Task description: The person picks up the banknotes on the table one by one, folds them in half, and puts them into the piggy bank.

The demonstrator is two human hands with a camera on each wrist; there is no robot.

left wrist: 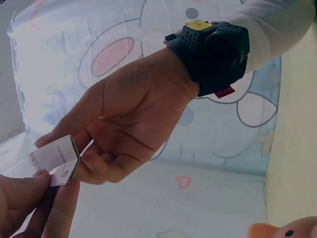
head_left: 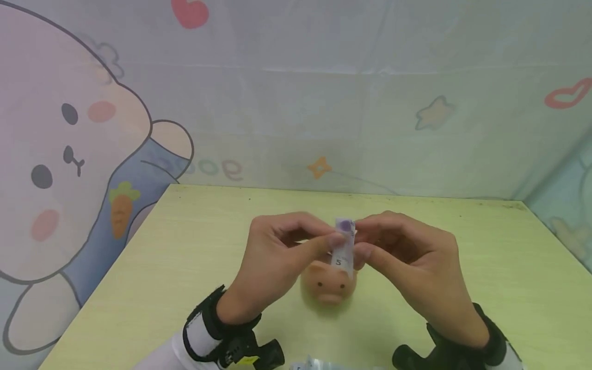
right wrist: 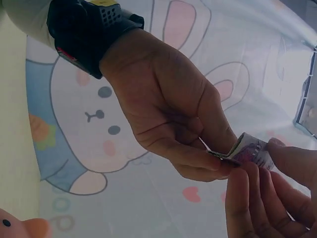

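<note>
While both hands [head_left: 277, 257] [head_left: 407, 262] pinch folded banknote [head_left: 344, 246] above piggy bank [head_left: 329, 285], we judge: folding step; next, align with slot.

The folded banknote [head_left: 344, 245] you pinch is thin printed paper, matt, with a sharp crease along its fold. The piggy bank [head_left: 329, 285] beneath it looks like soft matt rubber or plastic, smooth and without gloss. Your table [head_left: 485, 267] has a smooth pale laminate top with a faint grain and a low sheen. The backdrop [head_left: 296, 92] at the far side is printed cloth, matt, with fold lines. Your wrist mounts [head_left: 233, 341] are black matt plastic on white fabric straps.
</note>
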